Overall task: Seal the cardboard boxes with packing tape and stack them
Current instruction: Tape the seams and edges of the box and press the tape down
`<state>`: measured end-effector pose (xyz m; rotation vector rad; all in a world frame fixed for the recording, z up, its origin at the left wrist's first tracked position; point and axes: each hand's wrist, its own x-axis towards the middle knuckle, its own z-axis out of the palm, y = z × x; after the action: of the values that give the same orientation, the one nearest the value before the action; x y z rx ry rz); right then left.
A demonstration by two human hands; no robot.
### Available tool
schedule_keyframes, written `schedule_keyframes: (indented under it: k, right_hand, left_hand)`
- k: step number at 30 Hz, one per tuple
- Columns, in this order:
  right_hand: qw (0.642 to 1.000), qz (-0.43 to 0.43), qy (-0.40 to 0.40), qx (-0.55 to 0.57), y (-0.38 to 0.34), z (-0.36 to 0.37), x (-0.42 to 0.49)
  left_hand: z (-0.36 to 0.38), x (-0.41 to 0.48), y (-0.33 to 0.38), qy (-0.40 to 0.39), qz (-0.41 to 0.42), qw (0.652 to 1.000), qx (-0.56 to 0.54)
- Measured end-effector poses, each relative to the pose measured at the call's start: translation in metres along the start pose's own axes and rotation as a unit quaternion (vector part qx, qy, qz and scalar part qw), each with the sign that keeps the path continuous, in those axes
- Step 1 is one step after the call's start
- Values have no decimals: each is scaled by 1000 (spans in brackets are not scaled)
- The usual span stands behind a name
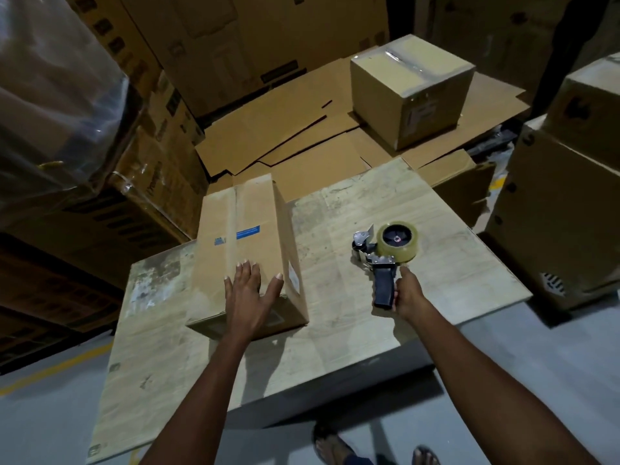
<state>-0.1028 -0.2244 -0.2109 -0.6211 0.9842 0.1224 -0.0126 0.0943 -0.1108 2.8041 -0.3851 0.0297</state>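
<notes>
Near box point(246, 236): long brown carton lying flat on the counter point(335, 330), with a paler strip along its top and a blue label; the left hand point(250, 297) rests flat on its near end.
Tape dispenser point(385, 260): clear roll, black handle, on its side right of that box, with the right hand point(407, 295) gripping the handle.
Far box point(411, 92): squarish, with shiny tape over its top, standing upright beyond the counter.

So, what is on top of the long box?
The left hand lies flat on the long box, near its closer end; a blue label sits further back. The surface under the hand is hidden.
</notes>
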Motion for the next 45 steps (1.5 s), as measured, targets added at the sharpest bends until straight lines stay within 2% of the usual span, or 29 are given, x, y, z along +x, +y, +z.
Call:
schedule_keyframes:
  k: [2, 5, 10, 16, 20, 23, 26, 30, 33, 35, 37, 39, 41, 44, 45]
  right_hand:
    - [999, 16, -40, 16, -6, 7, -2]
    - [997, 32, -59, 25, -10, 11, -3]
    - [984, 43, -135, 104, -13, 17, -2]
    - [968, 68, -175, 164, -9, 1, 2]
    - [961, 89, -223, 134, -6, -1, -9]
    - [971, 84, -204, 95, -7, -1, -16]
    - [980, 65, -187, 30, -11, -5, -23]
    - [969, 36, -243, -32, -22, 9, -58]
    - [965, 13, -254, -63, -33, 25, -81]
    - [960, 5, -266, -91, -41, 40, -97]
    - [956, -3, -266, -124, -47, 57, -112]
    - [952, -18, -250, -174, -51, 74, -130]
    - [944, -32, -232, -233, -54, 92, -144]
    - [931, -19, -249, -266, -54, 113, -160]
    - [928, -5, -267, -261, -53, 119, -165]
  left_hand:
    - [1, -1, 1, 1, -3, 1000, 9]
    - [4, -1, 1, 2, -2, 1000, 29]
    - [6, 0, 3, 0, -11, 999, 33]
    - [3, -2, 5, -3, -32, 999, 4]
    - [-4, -4, 3, -15, -14, 1000, 1]
    - [-9, -2, -3, -39, 16, 999, 8]
    - [-12, 1, -8, -63, 37, 997, 21]
    - [-14, -3, -6, -76, 52, 995, 27]
    - [-14, -14, 1, -84, 34, 996, 11]
    - [-15, -22, 4, -71, 16, 997, -9]
    - [-20, -26, 6, -20, 29, 999, -15]
    - [-30, -32, 10, 42, 16, 997, -56]
    - [-39, -32, 13, 64, -27, 986, -154]
    - [-54, -34, 25, 42, -67, 929, -361]
    - [-60, -36, 34, 30, -66, 915, -397]
